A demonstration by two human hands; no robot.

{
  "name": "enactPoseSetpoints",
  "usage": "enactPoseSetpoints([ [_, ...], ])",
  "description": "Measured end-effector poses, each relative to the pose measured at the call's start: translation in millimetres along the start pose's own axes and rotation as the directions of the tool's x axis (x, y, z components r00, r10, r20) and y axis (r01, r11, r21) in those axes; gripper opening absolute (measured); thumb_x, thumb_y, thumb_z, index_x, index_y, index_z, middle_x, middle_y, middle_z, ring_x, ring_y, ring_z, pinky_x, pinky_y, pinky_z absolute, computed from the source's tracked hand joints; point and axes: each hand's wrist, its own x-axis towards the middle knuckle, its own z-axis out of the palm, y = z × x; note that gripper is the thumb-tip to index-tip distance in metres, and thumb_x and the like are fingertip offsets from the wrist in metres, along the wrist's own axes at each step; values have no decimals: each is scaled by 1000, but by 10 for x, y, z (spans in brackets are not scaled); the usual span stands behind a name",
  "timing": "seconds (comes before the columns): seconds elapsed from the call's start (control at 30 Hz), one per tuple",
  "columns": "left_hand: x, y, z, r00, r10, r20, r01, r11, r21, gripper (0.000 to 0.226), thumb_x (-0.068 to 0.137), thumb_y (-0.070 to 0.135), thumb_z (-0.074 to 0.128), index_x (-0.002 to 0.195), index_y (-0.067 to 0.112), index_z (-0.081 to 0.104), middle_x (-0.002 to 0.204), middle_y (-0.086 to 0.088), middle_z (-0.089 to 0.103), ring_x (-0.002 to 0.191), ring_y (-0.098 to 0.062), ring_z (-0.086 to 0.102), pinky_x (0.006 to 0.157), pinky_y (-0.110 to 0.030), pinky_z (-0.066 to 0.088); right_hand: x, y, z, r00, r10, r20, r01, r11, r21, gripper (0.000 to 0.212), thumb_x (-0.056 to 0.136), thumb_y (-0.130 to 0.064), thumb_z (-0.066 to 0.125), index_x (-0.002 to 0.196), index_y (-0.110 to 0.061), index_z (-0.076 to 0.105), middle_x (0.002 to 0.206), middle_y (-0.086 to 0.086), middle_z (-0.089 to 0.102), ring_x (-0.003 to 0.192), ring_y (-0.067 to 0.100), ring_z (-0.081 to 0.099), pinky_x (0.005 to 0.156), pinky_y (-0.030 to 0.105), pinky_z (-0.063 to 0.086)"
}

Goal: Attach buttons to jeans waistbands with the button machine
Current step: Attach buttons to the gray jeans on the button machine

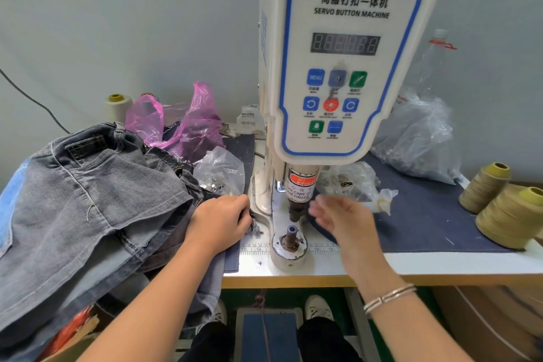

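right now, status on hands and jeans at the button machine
Left hand gripping jeans edge beside lower die. Right hand open, blurred, empty. Die bare.

Plain grey wall (117, 23) behind, white worktable (440, 263) with wood-coloured edge (partly under blue cloth (426, 223)), even light

"SERVO BUTTON MACHINE" on machine head (349, 47)

Left hand (221, 222) lies palm-down with fingers curled; right hand (340, 219) hovers blurred, fingers loosely spread.
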Motion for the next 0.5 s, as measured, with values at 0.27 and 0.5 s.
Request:
enactPoseSetpoints([
  [0.27,-2,6,-1,1000,-4,9,4,1000,-1,11,88,25,59,80,18,58,65,5,58,57,-21,53,49,-27,33,-220,212,163,992,114,61,-123,980,159,7,85,-6,67,86,-12,71,69,0,69,68,11,63,69,24,50],
  [0.5,-8,12,-8,1000,5,-11,-5,1000,-16,10,85,22,63,77,18,59,62,6,57,54,-19,52,50,-25,31,-150,219,197,996,14,87,-24,993,115,15,87,-1,63,89,-16,64,68,-4,68,68,13,61,73,29,52],
])
